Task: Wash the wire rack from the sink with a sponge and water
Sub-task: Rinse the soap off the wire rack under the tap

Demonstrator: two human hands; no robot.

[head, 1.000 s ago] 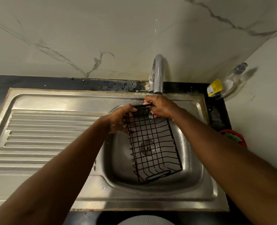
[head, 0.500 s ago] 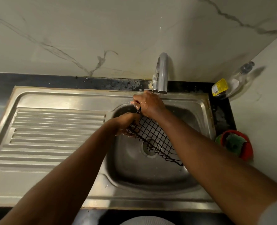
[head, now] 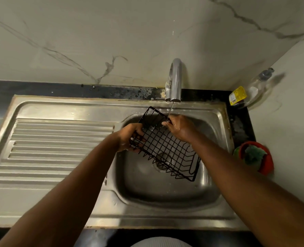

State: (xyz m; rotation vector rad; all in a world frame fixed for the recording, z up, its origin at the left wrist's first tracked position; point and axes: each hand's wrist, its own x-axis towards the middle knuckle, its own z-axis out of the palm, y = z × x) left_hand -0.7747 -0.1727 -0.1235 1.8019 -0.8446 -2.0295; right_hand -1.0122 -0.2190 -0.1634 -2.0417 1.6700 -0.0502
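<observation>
A pale veined marble wall (head: 147, 32) rises beyond both grips, and a strip of dark table (head: 40, 88) runs along its foot. The stainless steel sink (head: 76, 107) lies below them, its ribbed drainboard (head: 49, 148) stretching away to the left of the left grip and its basin (head: 165, 189) directly beneath the pair. The black wire rack (head: 165, 147) hangs tilted over the basin, held between the two grips, its far end raised toward the wall and its near end dipping low above the drain (head: 163, 160). A chrome faucet (head: 176, 81) arches just beyond the right grip. Well off to the right of that grip, a clear bottle with a yellow label (head: 251, 91) leans in the corner, and nearer the person a red holder (head: 267, 163) carries a green scrubber (head: 252, 155). The left grip (head: 130, 138) curls round the rack's left edge. The right grip (head: 179, 127) pinches the rack's raised rim, thumb on the wire. A thin stream of water (head: 171, 108) falls from the spout onto the right grip.
</observation>
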